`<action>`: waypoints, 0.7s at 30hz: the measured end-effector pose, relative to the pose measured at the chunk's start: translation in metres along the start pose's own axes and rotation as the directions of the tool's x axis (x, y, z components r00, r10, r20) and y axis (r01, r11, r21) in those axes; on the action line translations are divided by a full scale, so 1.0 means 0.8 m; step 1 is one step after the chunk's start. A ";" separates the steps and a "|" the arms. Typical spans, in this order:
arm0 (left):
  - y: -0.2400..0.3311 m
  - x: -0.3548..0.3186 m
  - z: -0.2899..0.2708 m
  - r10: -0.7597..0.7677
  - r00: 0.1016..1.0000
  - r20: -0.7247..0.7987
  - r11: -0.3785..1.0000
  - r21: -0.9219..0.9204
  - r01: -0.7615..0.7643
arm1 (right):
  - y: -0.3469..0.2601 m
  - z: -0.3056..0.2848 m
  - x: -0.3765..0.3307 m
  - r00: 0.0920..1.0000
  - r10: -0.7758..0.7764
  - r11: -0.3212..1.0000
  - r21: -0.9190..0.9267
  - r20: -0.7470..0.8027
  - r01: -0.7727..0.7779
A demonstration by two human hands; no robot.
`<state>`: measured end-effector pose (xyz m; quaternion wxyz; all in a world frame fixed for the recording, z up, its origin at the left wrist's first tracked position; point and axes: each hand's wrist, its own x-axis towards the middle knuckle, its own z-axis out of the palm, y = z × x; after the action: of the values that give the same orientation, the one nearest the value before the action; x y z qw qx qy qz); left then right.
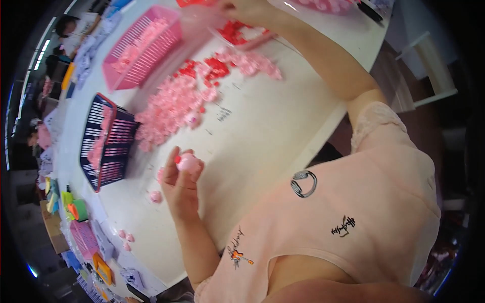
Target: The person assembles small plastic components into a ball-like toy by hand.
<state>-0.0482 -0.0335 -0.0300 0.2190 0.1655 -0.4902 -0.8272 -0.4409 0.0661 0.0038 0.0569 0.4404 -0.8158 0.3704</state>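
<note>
My left hand [185, 184] is closed around a small round pink piece [188, 162], held above the white table. A red bit [178, 159] shows at its left side. At the top edge of the view is my right hand [247, 11], blurred and partly cut off, so its fingers are hard to read. Close to it is a shallow pink tray [247, 44] with red pieces [232, 33] in it. A heap of small pink parts [172, 103] lies on the table beyond my left hand, with red parts [216, 69] among its far end.
Left of the heap stand a pink slotted basket [113, 76] and a dark blue basket [115, 161], both holding pink parts. A few round pink pieces [155, 197] lie left of my left hand. A black object [370, 11] is at the top right, near a white chair [434, 70].
</note>
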 end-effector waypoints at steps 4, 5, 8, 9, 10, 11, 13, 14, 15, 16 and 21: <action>-0.008 0.010 0.004 -0.015 1.000 0.006 1.000 -0.026 0.016 | 0.055 0.021 0.000 0.969 0.044 0.952 -0.304 0.242 0.032; -0.009 0.008 -0.002 -0.015 1.000 -0.002 0.999 -0.045 0.015 | 0.028 0.018 -0.010 0.971 0.031 0.945 -0.322 0.237 0.048; -0.012 0.001 -0.006 -0.010 1.000 -0.003 0.998 -0.069 0.009 | 0.018 0.030 -0.006 0.958 0.109 0.912 -0.410 0.265 0.010; -0.012 -0.001 -0.003 -0.002 1.000 -0.023 0.998 -0.064 0.000 | 0.014 0.030 -0.006 0.952 0.131 0.897 -0.442 0.277 0.005; -0.011 -0.003 -0.002 0.005 0.999 -0.044 0.998 -0.061 -0.008 | 0.009 0.030 -0.007 0.944 0.155 0.880 -0.475 0.290 0.001; -0.011 -0.005 -0.004 0.012 0.999 -0.034 0.998 -0.057 -0.014 | 0.001 0.024 -0.010 0.940 0.163 0.879 -0.477 0.300 0.001; -0.010 -0.009 -0.006 0.025 0.999 -0.039 0.998 -0.057 -0.028 | -0.013 0.017 -0.017 0.950 0.164 0.879 -0.477 0.267 -0.018; -0.014 -0.010 -0.005 0.021 0.999 -0.044 0.997 -0.067 -0.024 | -0.014 0.015 -0.022 0.953 0.183 0.874 -0.484 0.242 -0.044; -0.016 -0.008 -0.004 0.012 0.998 -0.055 0.997 -0.079 -0.016 | -0.013 0.016 -0.022 0.974 0.125 0.890 -0.454 0.187 -0.027; -0.013 0.000 -0.004 0.044 0.998 -0.038 0.998 -0.050 -0.046 | -0.010 0.015 -0.019 0.989 0.071 0.905 -0.426 0.132 -0.008; -0.018 0.011 -0.022 0.074 0.997 -0.012 0.997 0.022 -0.074 | -0.093 0.013 -0.037 0.889 -0.457 0.888 0.035 -0.019 0.458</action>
<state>-0.0502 -0.0455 -0.0512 0.2509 0.1549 -0.5034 -0.8122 -0.3637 0.0542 0.0255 0.1380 0.6192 -0.6817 0.3644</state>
